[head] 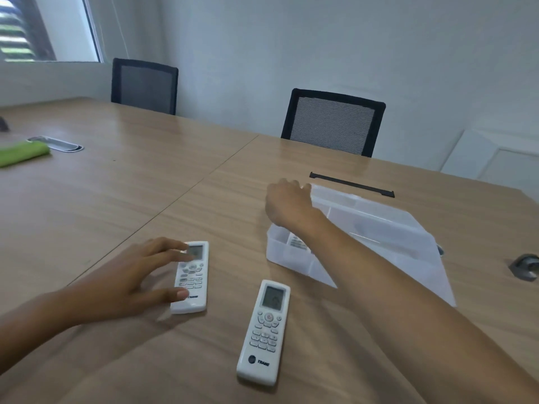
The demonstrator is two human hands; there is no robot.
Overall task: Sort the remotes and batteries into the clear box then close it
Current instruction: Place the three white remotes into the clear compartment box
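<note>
My left hand (128,282) lies over a white remote (194,282) on the wooden table, fingers across its screen and buttons, thumb against its near-left edge. A second white remote (264,330) lies face up, untouched, closer to me. The clear box (287,258) stands to the right with its clear lid (388,228) open and sloping off to the right. Another remote (297,243) shows partly inside the box, under my right forearm. My right hand (287,202) hovers at the far-left corner of the lid with its fingers curled and hidden. No batteries are in view.
A black strip (351,185) lies on the table beyond the box. A green cloth (23,153) and a metal cable port (55,143) are at the far left. A grey object (525,266) sits at the right edge. Two black mesh chairs (332,122) stand across the table.
</note>
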